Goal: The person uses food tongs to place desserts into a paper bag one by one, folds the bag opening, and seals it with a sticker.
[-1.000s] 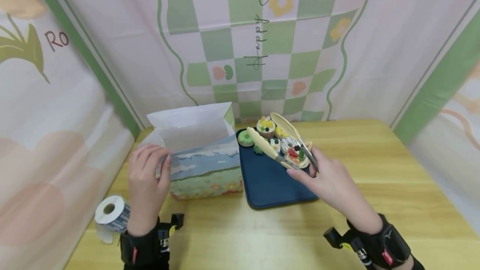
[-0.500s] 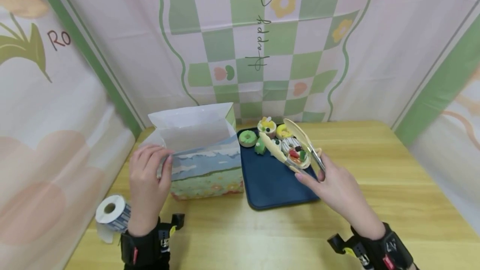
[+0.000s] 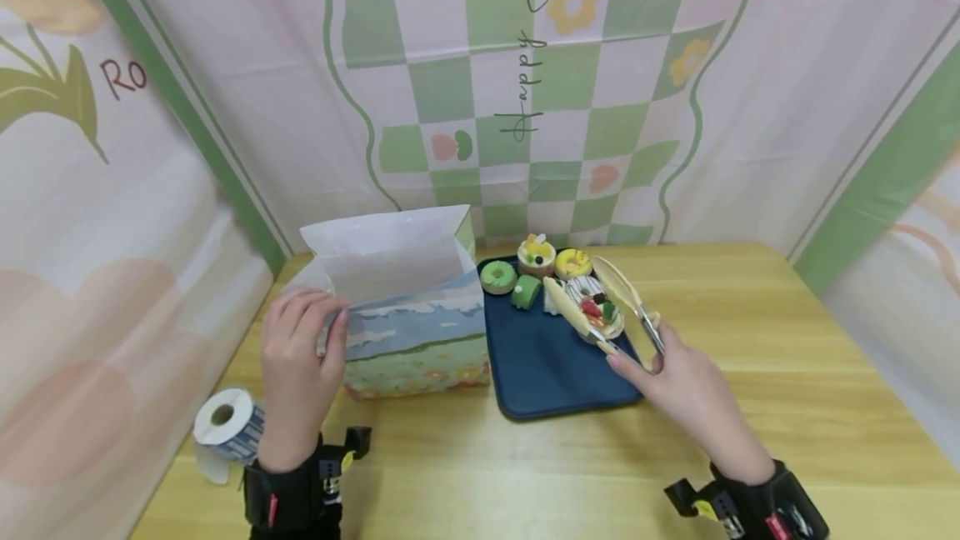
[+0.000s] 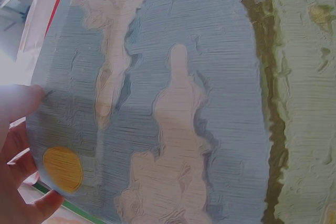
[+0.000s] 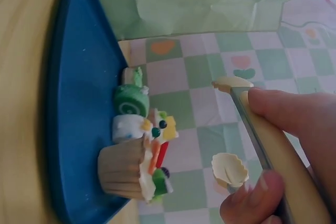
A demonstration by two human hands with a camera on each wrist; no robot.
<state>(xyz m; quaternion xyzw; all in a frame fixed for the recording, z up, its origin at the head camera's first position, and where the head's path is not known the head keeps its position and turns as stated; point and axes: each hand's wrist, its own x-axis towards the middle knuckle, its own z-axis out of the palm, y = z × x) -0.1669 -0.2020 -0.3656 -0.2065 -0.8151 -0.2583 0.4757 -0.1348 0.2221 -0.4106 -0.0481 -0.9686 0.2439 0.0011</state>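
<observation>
While beside the bag (image 3: 416,348), tray (image 3: 555,377) (with pastries (image 3: 536,257))

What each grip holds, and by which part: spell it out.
The right grip holds the tongs by their handles; the left grip pinches the paper bag at the left end of its open top edge.

A printed paper panel (image 4: 226,114) nearly fills the view: streaky blue with pale pinkish cloud shapes (image 4: 181,150), then a dark olive band (image 4: 270,114) and light green along its right side. The left hand (image 4: 20,169) grips the panel's left edge, thumb above the fingers, just beside a yellow oval (image 4: 62,168). Bright light glares at far left.
</observation>
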